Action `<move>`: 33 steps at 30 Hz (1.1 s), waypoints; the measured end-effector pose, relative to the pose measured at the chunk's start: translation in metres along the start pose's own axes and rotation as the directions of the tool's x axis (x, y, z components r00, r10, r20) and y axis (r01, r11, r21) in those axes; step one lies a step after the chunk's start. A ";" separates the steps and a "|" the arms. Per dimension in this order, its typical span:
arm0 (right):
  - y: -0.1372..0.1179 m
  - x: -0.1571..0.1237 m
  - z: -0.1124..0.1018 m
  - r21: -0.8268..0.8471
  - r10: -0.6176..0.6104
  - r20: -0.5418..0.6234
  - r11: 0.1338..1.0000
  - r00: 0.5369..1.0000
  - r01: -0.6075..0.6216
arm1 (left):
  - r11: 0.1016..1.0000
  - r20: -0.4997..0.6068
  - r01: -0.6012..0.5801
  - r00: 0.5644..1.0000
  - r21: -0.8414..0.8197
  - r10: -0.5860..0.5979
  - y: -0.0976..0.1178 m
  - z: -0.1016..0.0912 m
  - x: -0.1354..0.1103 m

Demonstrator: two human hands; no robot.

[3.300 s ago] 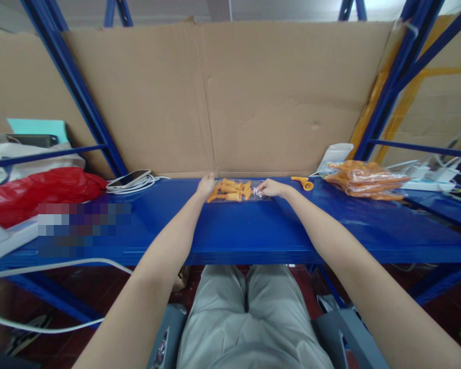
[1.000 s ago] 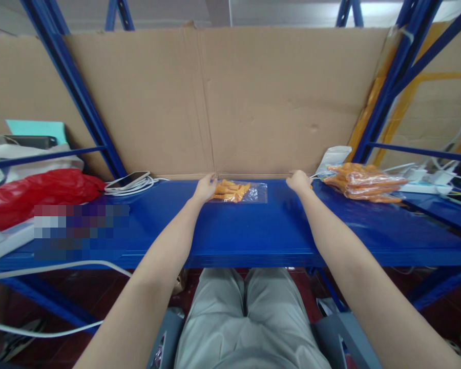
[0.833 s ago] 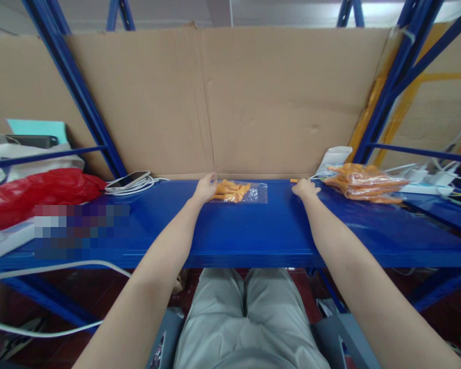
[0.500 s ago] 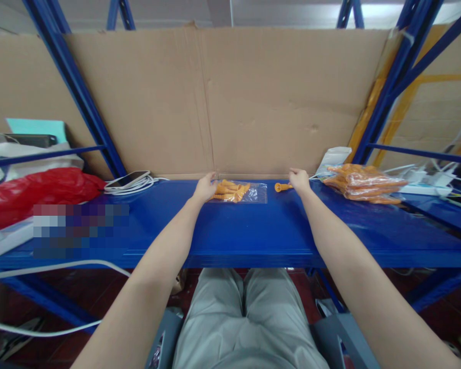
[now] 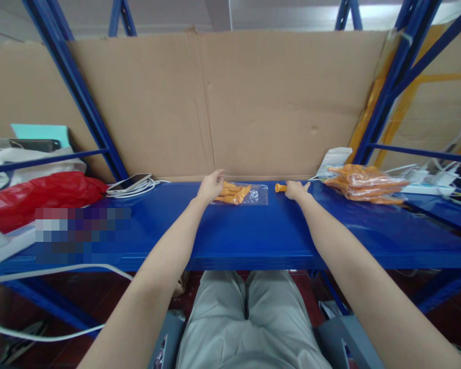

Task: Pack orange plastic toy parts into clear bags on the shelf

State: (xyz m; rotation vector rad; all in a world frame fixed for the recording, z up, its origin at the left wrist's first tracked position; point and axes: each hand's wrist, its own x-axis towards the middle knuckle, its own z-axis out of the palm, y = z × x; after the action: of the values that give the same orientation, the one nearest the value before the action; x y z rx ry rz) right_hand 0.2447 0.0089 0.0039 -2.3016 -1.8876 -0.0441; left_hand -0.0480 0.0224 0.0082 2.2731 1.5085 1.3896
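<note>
A small clear plastic bag (image 5: 249,194) with several orange plastic pieces inside lies at the back of the blue shelf (image 5: 253,230). My left hand (image 5: 210,185) rests on the bag's left end, fingers curled over it. My right hand (image 5: 296,189) is closed on one loose orange piece (image 5: 280,187), which points left toward the bag's open right side, a short gap away.
A pile of filled bags of orange pieces (image 5: 363,181) and a white pouch (image 5: 333,156) lie at the right. A phone with white cable (image 5: 132,182) and a red bag (image 5: 34,197) sit at the left. Cardboard (image 5: 230,102) backs the shelf.
My right hand went from the bag out to the right, took the loose orange piece from the shelf, and has carried it back left toward the bag. My left hand stayed on the bag.
</note>
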 end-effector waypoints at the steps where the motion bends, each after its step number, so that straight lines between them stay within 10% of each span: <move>1: -0.002 -0.002 -0.002 -0.010 0.004 0.000 1.000 1.000 -0.004 | 1.000 -0.001 -0.011 1.000 0.001 0.011 0.002 -0.001 0.000; 11: 0.013 -0.003 -0.018 -0.156 -0.047 0.072 0.986 0.996 0.058 | 0.998 0.023 -0.021 0.999 -0.056 0.022 0.019 -0.006 -0.001; 17: 0.028 -0.015 -0.017 -0.266 -0.084 0.093 0.958 0.992 0.106 | 0.995 0.220 -0.089 0.972 0.048 0.077 0.035 -0.001 0.003; 25: 0.030 -0.029 -0.028 -0.300 -0.149 0.042 0.941 0.988 0.155 | 0.887 0.482 -0.454 0.798 0.084 0.362 0.072 0.019 0.010; 33: 0.014 -0.042 -0.049 -0.262 -0.210 0.007 0.943 0.978 0.205 | 0.648 0.704 -0.703 0.617 0.292 0.352 0.098 0.035 0.009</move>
State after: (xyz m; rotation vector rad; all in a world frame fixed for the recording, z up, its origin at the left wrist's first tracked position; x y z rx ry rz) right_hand 0.2542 -0.0421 0.0456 -2.2324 -2.2247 -0.3634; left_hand 0.0461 -0.0072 0.0434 3.2974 1.0795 0.1063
